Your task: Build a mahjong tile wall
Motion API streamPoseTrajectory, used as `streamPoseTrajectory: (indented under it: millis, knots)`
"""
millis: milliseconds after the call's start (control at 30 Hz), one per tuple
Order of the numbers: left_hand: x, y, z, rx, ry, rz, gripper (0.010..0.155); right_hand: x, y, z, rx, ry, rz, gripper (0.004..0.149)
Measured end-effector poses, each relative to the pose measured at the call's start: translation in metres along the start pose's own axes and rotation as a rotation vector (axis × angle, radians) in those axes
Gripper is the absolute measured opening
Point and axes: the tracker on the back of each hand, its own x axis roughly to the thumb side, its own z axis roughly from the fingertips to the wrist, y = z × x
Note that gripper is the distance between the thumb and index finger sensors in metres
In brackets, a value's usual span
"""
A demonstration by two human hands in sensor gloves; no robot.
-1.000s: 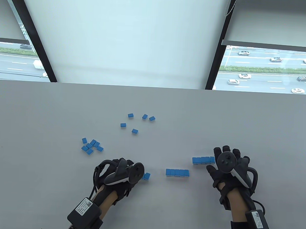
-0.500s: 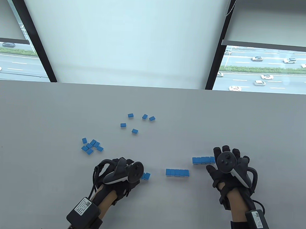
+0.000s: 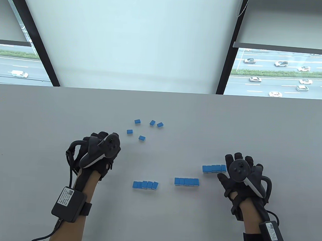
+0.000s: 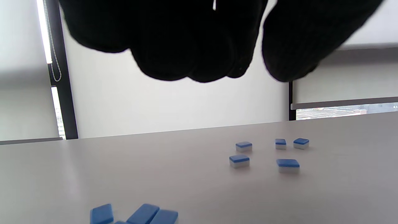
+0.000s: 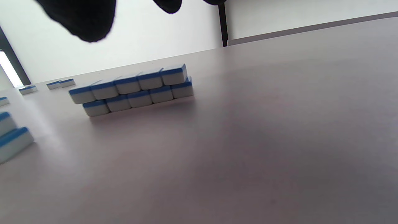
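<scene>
Blue-topped white mahjong tiles lie on the grey table (image 3: 42, 114). A near-left row (image 3: 145, 185) of several tiles lies free, and a middle row (image 3: 186, 181) lies to its right. A two-layer wall (image 5: 133, 90) stands further right as the right row (image 3: 212, 168). My right hand (image 3: 235, 167) lies flat with fingers spread at that row's right end. My left hand (image 3: 103, 139) hovers over a tile cluster (image 4: 143, 214) that it hides in the table view. Its fingers (image 4: 186, 56) hang loosely and hold nothing.
Several loose tiles (image 3: 144, 129) lie scattered just right of and beyond my left hand, also seen as far tiles (image 4: 264, 152). The table's far edge (image 3: 162, 92) meets a window with blinds.
My left hand left the near-left row and moved up and left to the cluster, uncovering that row. The right hand stayed where it was.
</scene>
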Motion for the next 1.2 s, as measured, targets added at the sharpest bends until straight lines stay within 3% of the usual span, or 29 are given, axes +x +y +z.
streamPoseTrajectory:
  millis: [200,467,1033,1200]
  knots:
    - [-0.022,-0.055,-0.011,-0.144,0.056,0.01,0.059,-0.001,0.003,-0.002,0.012,0.007,0.009,0.078]
    - [-0.016,-0.086,-0.016,-0.246,0.062,-0.119,0.06,-0.001,0.004,-0.002,0.016,0.016,0.022,0.078]
    - [-0.022,-0.084,-0.009,-0.237,0.097,-0.119,0.057,-0.002,0.004,-0.002,0.017,0.013,0.018,0.078]
    - [-0.017,-0.069,-0.002,-0.195,0.075,-0.097,0.057,-0.002,0.003,-0.002,0.014,0.011,0.011,0.078]
